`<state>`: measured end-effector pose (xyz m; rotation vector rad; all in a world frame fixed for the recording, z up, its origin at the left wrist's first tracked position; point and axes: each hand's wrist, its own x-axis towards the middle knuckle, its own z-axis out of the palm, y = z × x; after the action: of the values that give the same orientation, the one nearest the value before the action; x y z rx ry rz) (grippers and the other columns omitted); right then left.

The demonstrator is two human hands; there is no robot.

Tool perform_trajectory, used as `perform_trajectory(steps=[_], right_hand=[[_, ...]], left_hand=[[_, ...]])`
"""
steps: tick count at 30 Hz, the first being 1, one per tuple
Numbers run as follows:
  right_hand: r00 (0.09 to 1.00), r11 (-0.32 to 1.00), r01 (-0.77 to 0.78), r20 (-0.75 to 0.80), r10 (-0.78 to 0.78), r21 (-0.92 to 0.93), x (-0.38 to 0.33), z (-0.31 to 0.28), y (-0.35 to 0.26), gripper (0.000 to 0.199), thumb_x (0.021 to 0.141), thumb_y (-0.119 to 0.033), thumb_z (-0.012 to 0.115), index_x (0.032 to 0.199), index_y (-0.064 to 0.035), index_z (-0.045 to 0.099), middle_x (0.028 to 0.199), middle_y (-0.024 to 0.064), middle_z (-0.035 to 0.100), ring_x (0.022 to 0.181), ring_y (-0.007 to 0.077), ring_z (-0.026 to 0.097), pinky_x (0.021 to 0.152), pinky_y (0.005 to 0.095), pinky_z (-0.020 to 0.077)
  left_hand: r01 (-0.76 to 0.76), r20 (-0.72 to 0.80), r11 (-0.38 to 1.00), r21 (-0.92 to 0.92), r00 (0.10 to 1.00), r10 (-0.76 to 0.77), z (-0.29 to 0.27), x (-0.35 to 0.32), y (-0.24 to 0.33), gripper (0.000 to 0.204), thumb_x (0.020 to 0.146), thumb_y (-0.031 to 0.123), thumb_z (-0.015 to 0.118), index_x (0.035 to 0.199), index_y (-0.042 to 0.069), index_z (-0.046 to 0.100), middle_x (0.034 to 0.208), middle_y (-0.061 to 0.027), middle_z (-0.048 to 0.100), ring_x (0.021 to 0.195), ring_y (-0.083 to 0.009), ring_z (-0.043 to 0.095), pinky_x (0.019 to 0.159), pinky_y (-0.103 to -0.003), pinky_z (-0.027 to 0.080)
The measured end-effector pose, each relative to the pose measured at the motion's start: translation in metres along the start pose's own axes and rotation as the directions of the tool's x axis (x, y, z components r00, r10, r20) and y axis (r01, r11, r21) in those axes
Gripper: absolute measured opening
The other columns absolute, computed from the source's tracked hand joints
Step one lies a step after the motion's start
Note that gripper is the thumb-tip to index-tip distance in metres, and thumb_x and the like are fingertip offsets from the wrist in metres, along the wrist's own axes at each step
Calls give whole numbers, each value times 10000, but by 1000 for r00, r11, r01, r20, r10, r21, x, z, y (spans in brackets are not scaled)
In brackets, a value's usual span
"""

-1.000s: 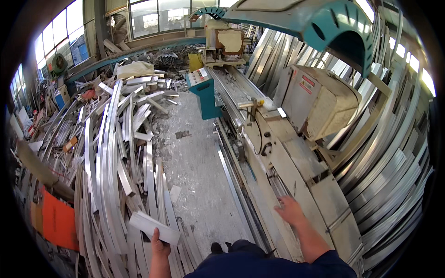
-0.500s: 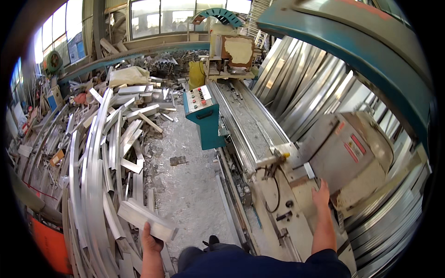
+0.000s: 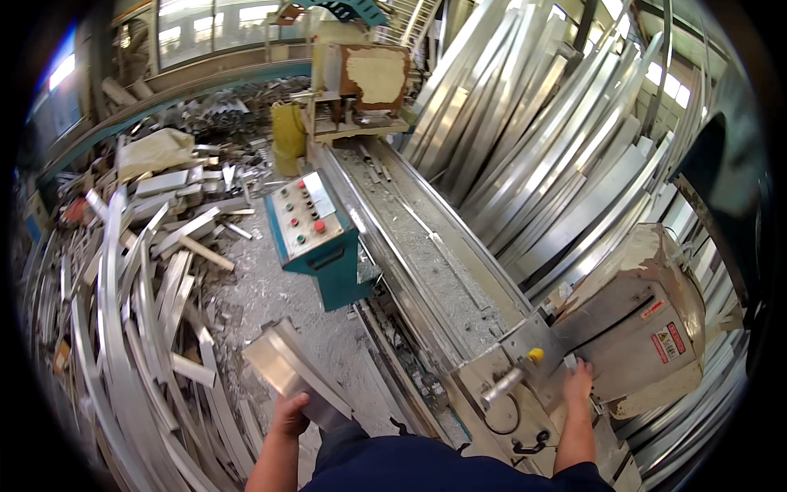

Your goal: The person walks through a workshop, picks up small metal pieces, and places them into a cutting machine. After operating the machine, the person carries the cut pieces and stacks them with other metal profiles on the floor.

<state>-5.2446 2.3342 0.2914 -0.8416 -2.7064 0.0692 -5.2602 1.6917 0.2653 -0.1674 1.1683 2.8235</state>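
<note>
My left hand (image 3: 289, 416) is closed around a short length of aluminium profile (image 3: 287, 361), its thumb on top. The profile is tilted, with its near end close to my waist. On the right, my right hand (image 3: 579, 382) reaches to the machine bed beside the saw's metal guard (image 3: 648, 348). Its fingers are closed on a small silver aluminium offcut (image 3: 570, 361), which they partly cover. A clamp cylinder (image 3: 502, 388) and a yellow knob (image 3: 535, 354) sit just left of that hand.
A teal control box (image 3: 316, 238) with coloured buttons stands beside the long machine bed (image 3: 426, 246), which is strewn with shavings. Loose profile scraps (image 3: 123, 303) cover the floor at left. Long profiles (image 3: 525, 107) lean behind the machine. A black handle (image 3: 531, 444) protrudes near my right forearm.
My right hand has gone from reaching with extended fingers to closing on the small offcut. The profile in my left hand has swung and tilted. The view has shifted right and closer to the machine.
</note>
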Motion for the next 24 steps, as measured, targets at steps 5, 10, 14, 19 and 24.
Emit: perform_trajectory(steps=[5,10,14,19,24], right_hand=[[934,943,-295,162,318,-153,-11,-14,19,354,727,-172,692,1028,-6,607,1000,228,630,947,402,603,830,478,478],[852,859,-484,-133,506,167,-49,-85,-8,282,784,-146,661,1013,4,596,862,163,630,766,288,629,693,385,510],[859,281,-173,5,512,944,-45,-132,-159,214,836,-119,627,1033,-37,608,847,43,618,742,136,589,630,302,493],[917,729,-354,371,148,586,-38,-92,-298,176,766,-188,731,807,-23,686,735,36,638,669,112,585,624,281,484],[591,565,-617,797,-127,547,-51,103,-345,401,816,-344,687,978,22,678,805,113,680,685,159,627,626,303,493]], left_hand=[[290,147,940,181,937,-317,0,140,36,773,610,247,826,1265,18,486,1153,-94,588,1079,-234,562,923,-363,446],[362,293,887,287,848,-441,25,233,62,770,648,230,807,1296,-5,465,1194,-101,581,1112,-243,550,969,-379,410],[396,350,876,275,807,-475,39,284,58,769,657,241,802,1299,-5,456,1198,-118,576,1105,-253,554,964,-386,419],[419,384,860,291,772,-507,70,315,36,742,669,259,796,1280,-1,464,1163,-108,585,1084,-257,560,944,-406,445],[492,340,835,247,763,-550,81,325,35,726,681,269,788,1275,-1,469,1156,-112,587,1074,-265,568,940,-416,452]])
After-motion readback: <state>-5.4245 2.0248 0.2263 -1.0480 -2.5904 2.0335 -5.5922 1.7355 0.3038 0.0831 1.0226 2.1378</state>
